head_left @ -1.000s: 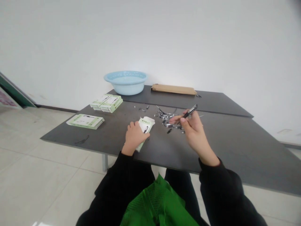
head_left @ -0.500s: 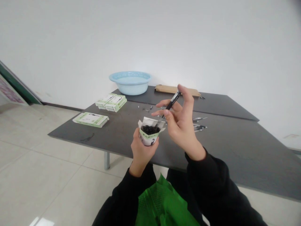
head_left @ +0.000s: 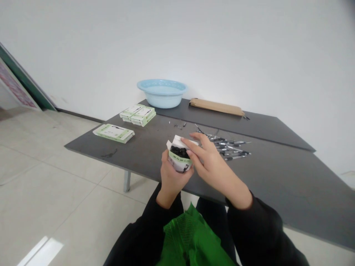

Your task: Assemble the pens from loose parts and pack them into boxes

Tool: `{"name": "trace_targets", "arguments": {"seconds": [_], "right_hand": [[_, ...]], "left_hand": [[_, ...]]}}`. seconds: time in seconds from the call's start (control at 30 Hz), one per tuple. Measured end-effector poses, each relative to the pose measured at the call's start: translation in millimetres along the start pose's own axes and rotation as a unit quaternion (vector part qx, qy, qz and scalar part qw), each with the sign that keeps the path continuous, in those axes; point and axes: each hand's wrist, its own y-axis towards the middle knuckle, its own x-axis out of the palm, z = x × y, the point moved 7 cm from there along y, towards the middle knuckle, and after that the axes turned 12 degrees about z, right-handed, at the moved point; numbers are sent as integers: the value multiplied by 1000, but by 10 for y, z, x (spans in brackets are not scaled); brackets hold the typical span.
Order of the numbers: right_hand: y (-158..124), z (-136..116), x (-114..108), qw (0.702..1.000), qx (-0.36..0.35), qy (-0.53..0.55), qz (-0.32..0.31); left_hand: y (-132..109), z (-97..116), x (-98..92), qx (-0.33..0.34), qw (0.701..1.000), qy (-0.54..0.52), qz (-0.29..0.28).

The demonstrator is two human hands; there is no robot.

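My left hand (head_left: 175, 177) is wrapped round a white and green pen box (head_left: 181, 162), held upright with its top flaps up. Black pen ends (head_left: 179, 152) fill the box opening. Over the right side of that opening lies my right hand (head_left: 206, 157), its fingers stretched out and touching the flaps and the top of the box. No pen shows in the right hand. Beyond it, a loose heap of pens (head_left: 231, 147) is spread on the dark table (head_left: 277, 173), partly hidden behind the hand.
Several closed pen boxes lie at the left: a single box (head_left: 114, 133) near the edge and a stack (head_left: 138, 114) behind it. At the back stand a light blue basin (head_left: 163, 94) and a flat brown cardboard piece (head_left: 216, 106). Small bits (head_left: 180, 126) lie mid-table.
The pen that my right hand held has gone down into the box. That hand has lowered onto the box top with its fingers out. The view has turned slightly left.
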Motion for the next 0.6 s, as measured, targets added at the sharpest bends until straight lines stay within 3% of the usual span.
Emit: {"name": "trace_targets", "arguments": {"seconds": [0.13,0.37,0.6], "right_hand": [[-5,-123,-94,999,-28,20,30],[-75,-70,-4,999,12,40,-29],[-137,-54,-117,997,20,67,13]], "left_hand": [[-17,-25,9,-19,1000,-20,-7],[-21,-5,-17,-10,999,-45,-23],[14,47,-29,57,992,-81,-73]]}}
